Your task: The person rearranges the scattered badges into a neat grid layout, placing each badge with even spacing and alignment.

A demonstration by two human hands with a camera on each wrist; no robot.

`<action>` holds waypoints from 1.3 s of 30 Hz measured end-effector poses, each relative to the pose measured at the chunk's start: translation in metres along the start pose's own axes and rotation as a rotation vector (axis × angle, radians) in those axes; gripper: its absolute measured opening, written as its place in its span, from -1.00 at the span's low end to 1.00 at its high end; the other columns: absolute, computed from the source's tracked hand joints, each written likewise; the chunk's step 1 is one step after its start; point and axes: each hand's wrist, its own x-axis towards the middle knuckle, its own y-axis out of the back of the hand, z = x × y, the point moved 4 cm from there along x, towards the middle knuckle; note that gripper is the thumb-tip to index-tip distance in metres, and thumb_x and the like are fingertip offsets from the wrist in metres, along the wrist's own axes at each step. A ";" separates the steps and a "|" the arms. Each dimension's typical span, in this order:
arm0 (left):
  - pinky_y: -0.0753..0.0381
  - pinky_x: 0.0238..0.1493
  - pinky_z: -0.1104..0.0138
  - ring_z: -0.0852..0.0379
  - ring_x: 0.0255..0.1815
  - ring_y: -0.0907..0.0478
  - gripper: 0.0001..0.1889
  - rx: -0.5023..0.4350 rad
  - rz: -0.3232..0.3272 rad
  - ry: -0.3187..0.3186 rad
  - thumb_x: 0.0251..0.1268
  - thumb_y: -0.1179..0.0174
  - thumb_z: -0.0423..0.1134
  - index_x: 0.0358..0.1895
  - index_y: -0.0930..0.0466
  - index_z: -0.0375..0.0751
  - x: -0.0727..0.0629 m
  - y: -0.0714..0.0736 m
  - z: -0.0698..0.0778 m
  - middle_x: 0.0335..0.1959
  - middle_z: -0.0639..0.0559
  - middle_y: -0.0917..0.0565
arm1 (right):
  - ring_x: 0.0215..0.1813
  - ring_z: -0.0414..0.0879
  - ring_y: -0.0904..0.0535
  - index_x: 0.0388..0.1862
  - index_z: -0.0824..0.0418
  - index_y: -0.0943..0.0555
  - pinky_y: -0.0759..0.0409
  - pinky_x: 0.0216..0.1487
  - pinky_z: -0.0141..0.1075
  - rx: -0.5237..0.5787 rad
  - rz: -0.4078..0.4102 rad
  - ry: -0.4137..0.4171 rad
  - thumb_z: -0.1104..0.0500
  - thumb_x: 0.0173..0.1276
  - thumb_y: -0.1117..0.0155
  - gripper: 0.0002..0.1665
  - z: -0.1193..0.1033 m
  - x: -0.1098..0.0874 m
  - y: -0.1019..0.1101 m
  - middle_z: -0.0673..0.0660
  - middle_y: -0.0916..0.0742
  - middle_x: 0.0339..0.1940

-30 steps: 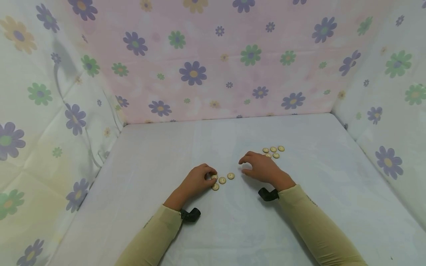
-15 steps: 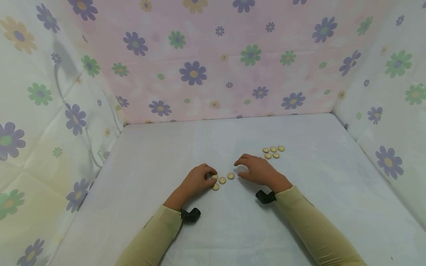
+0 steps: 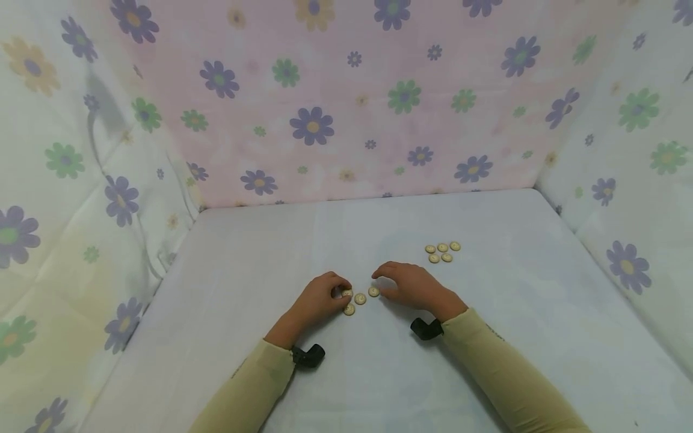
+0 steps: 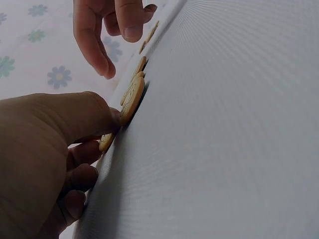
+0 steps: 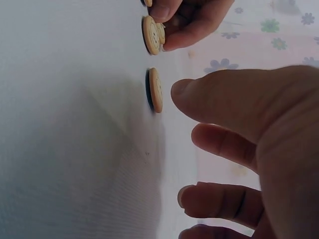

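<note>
My left hand (image 3: 319,300) rests low on the white table, thumb and forefinger pinching a round wooden button (image 3: 347,293) that they partly cover. Just below it lies another wooden button (image 3: 349,309), whose edge meets my thumb in the left wrist view (image 4: 132,99). A third button (image 3: 360,298) sits a little to the right. My right hand (image 3: 417,288) hovers with loosely bent fingers and nothing between them. Its thumb tip is right beside the rightmost button of this near group (image 3: 373,291), which lies flat in the right wrist view (image 5: 156,90).
Several more wooden buttons (image 3: 443,247) lie in two short rows farther back, beyond my right hand. Flower-patterned cloth walls (image 3: 357,120) enclose the white tabletop (image 3: 260,240) at the back and both sides. Each wrist carries a black camera mount (image 3: 426,329).
My right hand has moved left, away from the far rows to the rightmost near button. The left hand keeps its pinch in place. The head view has tilted up slightly.
</note>
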 end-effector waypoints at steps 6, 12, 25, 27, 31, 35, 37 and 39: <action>-0.42 -0.30 0.36 0.23 -0.35 -0.40 -0.80 -0.002 0.003 -0.005 0.22 -0.30 -0.14 -0.12 -0.69 -0.08 -0.001 0.001 0.002 -0.23 0.12 -0.60 | 0.23 -0.08 -0.55 0.14 -0.03 -0.59 -0.50 0.22 -0.11 -0.009 0.001 0.034 0.01 0.37 -0.25 -0.63 -0.004 0.001 -0.005 -0.05 -0.62 0.20; -0.42 -0.30 0.36 0.23 -0.35 -0.41 -0.80 0.005 -0.004 -0.003 0.24 -0.29 -0.13 -0.11 -0.69 -0.07 -0.001 0.001 0.001 -0.22 0.12 -0.60 | 0.18 -0.06 -0.58 0.16 -0.01 -0.59 -0.53 0.16 -0.11 -0.045 -0.015 0.053 0.01 0.37 -0.24 -0.61 -0.005 0.004 -0.012 -0.02 -0.61 0.18; -0.42 -0.29 0.36 0.23 -0.36 -0.41 -0.81 -0.013 -0.005 -0.001 0.23 -0.30 -0.16 -0.13 -0.70 -0.07 -0.003 0.003 0.005 -0.20 0.10 -0.61 | -0.10 -0.12 -0.62 0.04 0.04 -0.66 -0.58 -0.11 -0.23 -0.128 0.008 0.144 0.06 0.38 -0.25 -0.72 -0.008 0.003 -0.017 0.02 -0.61 0.02; -0.42 -0.30 0.35 0.23 -0.36 -0.41 -0.82 -0.017 -0.006 0.002 0.22 -0.30 -0.16 -0.13 -0.70 -0.07 -0.003 0.004 0.006 -0.21 0.10 -0.61 | -0.13 -0.13 -0.62 0.02 0.03 -0.67 -0.58 -0.13 -0.24 -0.135 0.013 0.146 0.06 0.37 -0.27 -0.73 -0.008 0.002 -0.017 0.01 -0.61 0.00; -0.42 -0.30 0.36 0.24 -0.37 -0.40 -0.82 -0.013 -0.001 0.003 0.22 -0.31 -0.16 -0.14 -0.70 -0.06 -0.004 0.004 0.007 -0.22 0.12 -0.61 | -0.14 -0.13 -0.62 -0.01 0.02 -0.68 -0.58 -0.15 -0.24 -0.123 0.022 0.139 0.05 0.35 -0.29 -0.74 -0.007 0.002 -0.017 0.00 -0.61 -0.03; -0.42 -0.29 0.35 0.24 -0.36 -0.40 -0.82 -0.011 0.002 0.006 0.22 -0.31 -0.16 -0.14 -0.70 -0.06 -0.004 0.003 0.006 -0.22 0.12 -0.61 | -0.12 -0.14 -0.62 -0.05 0.00 -0.68 -0.58 -0.12 -0.23 -0.105 0.013 0.106 0.04 0.35 -0.28 -0.78 -0.006 0.003 -0.017 -0.02 -0.61 -0.03; -0.42 -0.29 0.35 0.24 -0.35 -0.40 -0.82 -0.012 0.003 0.006 0.22 -0.31 -0.16 -0.14 -0.70 -0.06 -0.003 0.003 0.005 -0.22 0.12 -0.61 | -0.10 -0.14 -0.61 -0.07 0.00 -0.68 -0.58 -0.10 -0.21 -0.094 0.007 0.089 0.05 0.35 -0.27 -0.80 -0.006 0.003 -0.017 -0.03 -0.61 -0.03; -0.42 -0.28 0.34 0.23 -0.35 -0.41 -0.82 -0.012 0.003 0.005 0.22 -0.30 -0.16 -0.14 -0.70 -0.07 -0.003 0.003 0.006 -0.22 0.11 -0.61 | -0.09 -0.13 -0.61 -0.09 0.01 -0.68 -0.58 -0.08 -0.20 -0.080 0.008 0.084 0.05 0.35 -0.28 -0.80 -0.006 0.002 -0.016 -0.02 -0.62 -0.03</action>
